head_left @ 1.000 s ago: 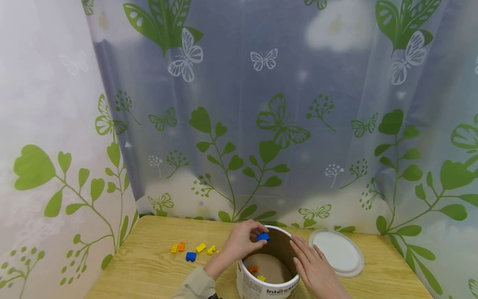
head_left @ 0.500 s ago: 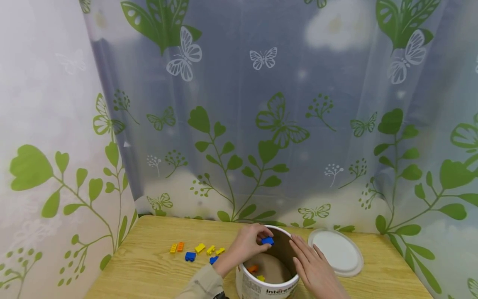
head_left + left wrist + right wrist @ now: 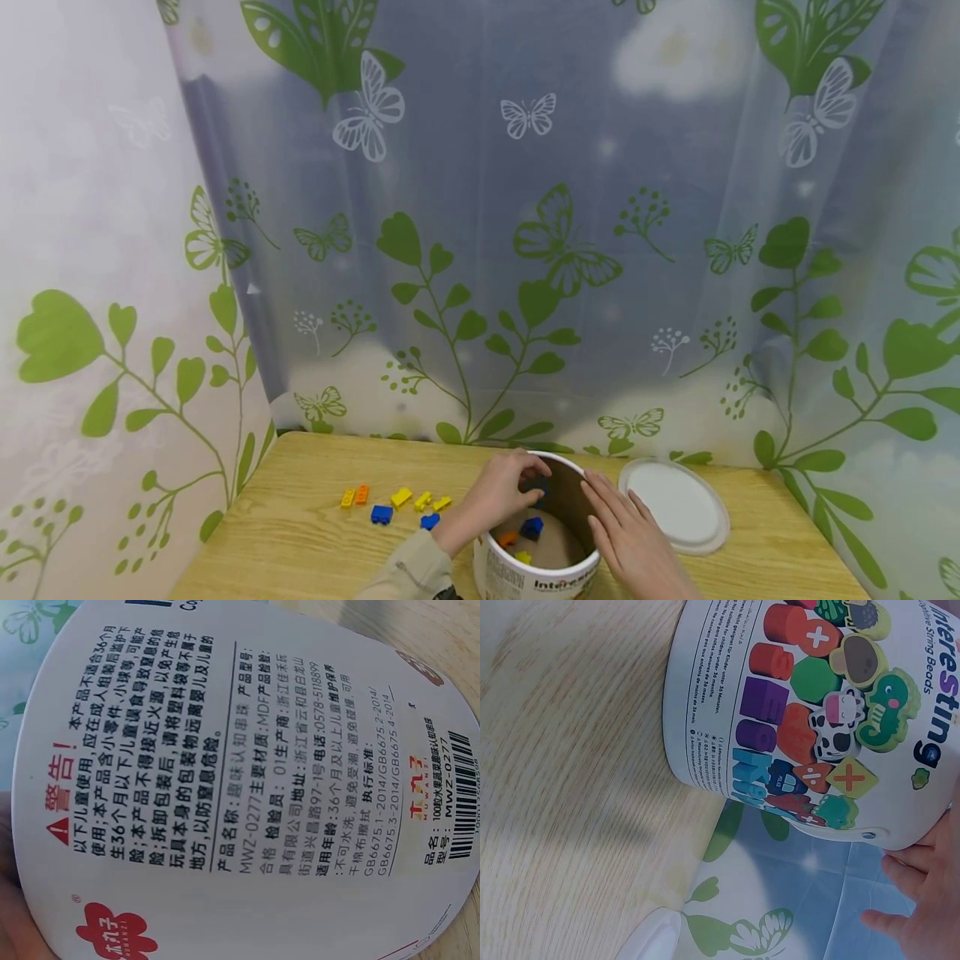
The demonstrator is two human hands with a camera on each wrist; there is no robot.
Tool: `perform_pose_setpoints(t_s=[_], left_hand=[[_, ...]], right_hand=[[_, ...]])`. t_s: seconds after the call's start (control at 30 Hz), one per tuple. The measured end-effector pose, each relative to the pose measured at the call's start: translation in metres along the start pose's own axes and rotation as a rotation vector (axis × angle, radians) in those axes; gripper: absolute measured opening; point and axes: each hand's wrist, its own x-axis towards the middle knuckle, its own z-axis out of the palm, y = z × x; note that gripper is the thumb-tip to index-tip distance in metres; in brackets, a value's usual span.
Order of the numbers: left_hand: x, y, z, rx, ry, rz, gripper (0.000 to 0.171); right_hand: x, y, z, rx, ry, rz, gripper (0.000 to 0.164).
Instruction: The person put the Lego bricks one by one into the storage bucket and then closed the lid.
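Note:
In the head view a white round bucket [image 3: 539,575] with printed sides stands uncovered at the table's front. My left hand [image 3: 501,492] reaches over its left rim, thumb and fingers spread apart and loosely bent above the opening. Below them a blue toy brick [image 3: 532,527] shows inside, near an orange brick [image 3: 508,539] and a yellow brick [image 3: 523,557]. My right hand [image 3: 630,529] rests with straight fingers against the right rim. The right wrist view shows fingertips [image 3: 904,874] at the bucket's edge; the left wrist view is filled mostly by the bucket's printed label [image 3: 300,772].
Several loose bricks lie left of the bucket, among them a blue brick [image 3: 382,515], a yellow brick [image 3: 402,498] and an orange brick [image 3: 362,494]. A white lid [image 3: 675,507] lies on the wooden table [image 3: 285,542] to the right. A patterned curtain [image 3: 465,250] hangs behind.
My left hand moved slightly right over the bucket and let go of the blue brick, which has dropped inside. The right hand stays on the rim.

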Motion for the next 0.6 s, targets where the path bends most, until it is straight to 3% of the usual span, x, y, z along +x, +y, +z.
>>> perform_pose_setpoints(t_s=[0.3, 0.6], left_hand=[[-0.006, -0.001, -0.008, -0.107, 0.131, 0.056, 0.019], [-0.017, -0.002, -0.028, -0.219, 0.241, 0.085, 0.021]], right_hand=[[0.0, -0.001, -0.001, -0.008, 0.019, -0.011, 0.048], [-0.001, 0.0, 0.001, -0.012, 0.036, -0.022, 0.047]])
